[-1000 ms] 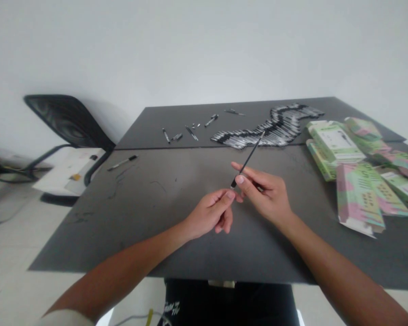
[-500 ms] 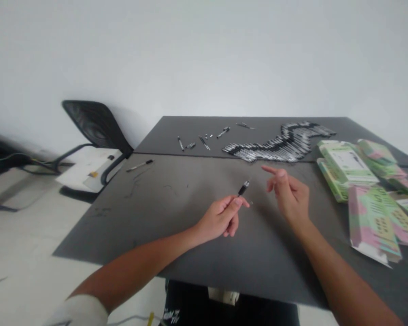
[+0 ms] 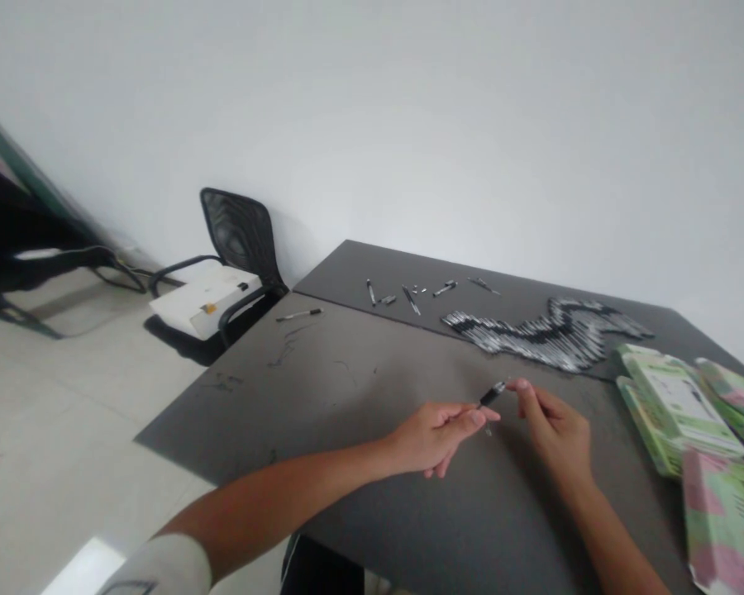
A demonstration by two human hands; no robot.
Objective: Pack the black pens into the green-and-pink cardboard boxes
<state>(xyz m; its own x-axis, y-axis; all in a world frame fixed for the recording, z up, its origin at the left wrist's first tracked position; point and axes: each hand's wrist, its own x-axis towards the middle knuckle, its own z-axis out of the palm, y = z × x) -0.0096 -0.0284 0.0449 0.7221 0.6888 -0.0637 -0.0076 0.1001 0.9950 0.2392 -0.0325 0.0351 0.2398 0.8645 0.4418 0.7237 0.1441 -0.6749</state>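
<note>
I've got the left hand (image 3: 437, 438) with its fingers (image 3: 471, 416) pinched on the lower end of a short black pen barrel (image 3: 491, 394), which sits at 2 o'clock from that palm, its long axis running 8-to-2 above the grey worktop (image 3: 322, 397). The right hand (image 3: 555, 430) is at 4 o'clock from the barrel, its fingertips (image 3: 521, 384) at the upper end; can't tell if they're gripping.

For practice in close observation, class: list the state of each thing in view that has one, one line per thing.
Left hand: closed on short black pen piece.
Right hand: fingers at the piece's end, contact unclear.
Pen row: lying in a winding line.
Loose pen: lying alone.
Green boxes: lying flat.
</note>
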